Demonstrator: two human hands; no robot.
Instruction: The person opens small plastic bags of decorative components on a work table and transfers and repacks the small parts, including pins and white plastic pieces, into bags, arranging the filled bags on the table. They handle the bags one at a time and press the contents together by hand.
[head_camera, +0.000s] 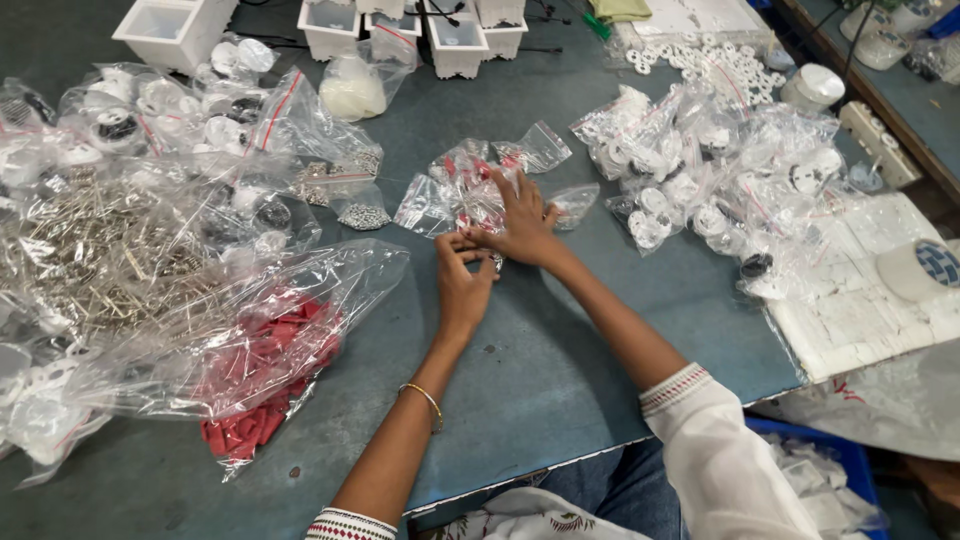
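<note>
Head view looks down on a grey-green tabletop (560, 360) crowded with clear plastic bags; the left hand (462, 280) lies near the middle, its fingers curled and pinching something small at the fingertips, too tiny to make out; the right hand (522, 225) crosses just above it, fingers spread and pressing down on a cluster of small clear packets (465, 190) that hold red and white bits; the two hands touch at the fingertips, right at the near edge of that cluster. A thin gold bangle (428, 402) sits on the left forearm; a white sleeve with a red-patterned cuff (690, 400) covers the right arm.

To the left of the hands, a large clear bag of red plastic pieces (265, 370) lies open toward the middle of the tabletop; beyond it, a bag of thin metal pins (95, 255) spreads wide; bags of white round parts (150, 110) lie further back. To the right, a heap of small bags with white round parts (700, 170) lies well apart from the hands; white foam slabs (860, 300) rest at the right edge; white square tubs (455, 35) stand along the far side; a blue bin (830, 460) shows below the tabletop edge.
</note>
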